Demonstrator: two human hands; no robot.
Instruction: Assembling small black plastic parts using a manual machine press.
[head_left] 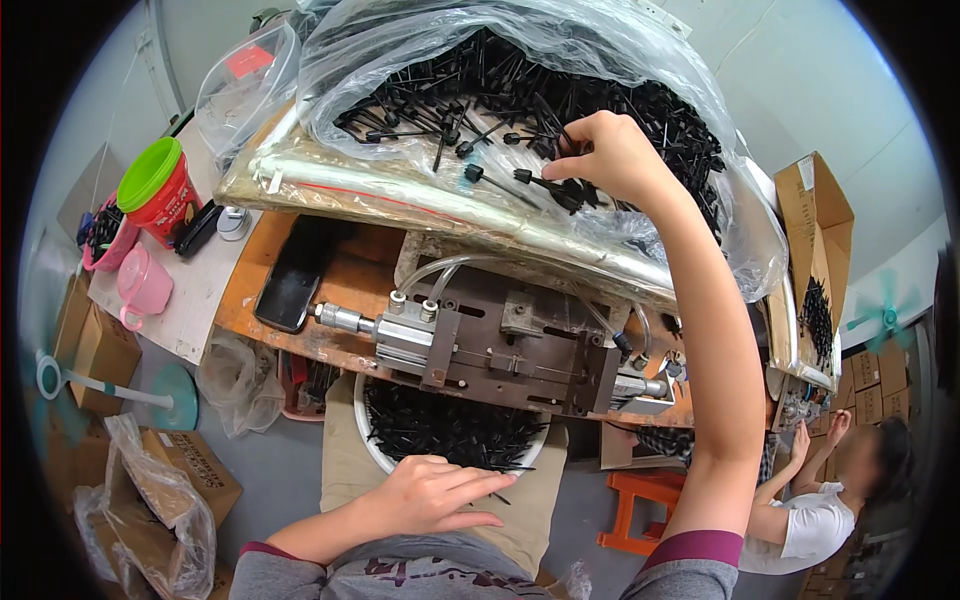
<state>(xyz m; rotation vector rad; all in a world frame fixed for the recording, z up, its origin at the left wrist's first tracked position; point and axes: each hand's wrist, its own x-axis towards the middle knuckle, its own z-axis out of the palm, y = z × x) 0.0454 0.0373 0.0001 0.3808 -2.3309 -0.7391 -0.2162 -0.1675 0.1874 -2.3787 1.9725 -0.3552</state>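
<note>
My right hand (pixel 608 158) reaches into the far tray (pixel 380 200), which is lined with clear plastic. Its thumb and forefinger close around a thin black plastic part, mostly hidden by the fingers. Under and around it lies a large heap of the same black stick-like parts (pixel 650 120) with wider heads. My left hand (pixel 440 495) rests at the near rim of a white bowl (pixel 362 410) on my lap, fingers stretched out. Many black parts (pixel 450 435) fill that bowl. Between the hands sits a metal clamping fixture (pixel 520 350) with air cylinders and clear hoses.
On the wooden bench lies a black phone (pixel 295 275). At the left are a red tub with a green rim (pixel 160 190), a pink cup (pixel 143 280) and a fan (pixel 170 395). An orange stool (pixel 635 510) and another person (pixel 830 510) are at the right.
</note>
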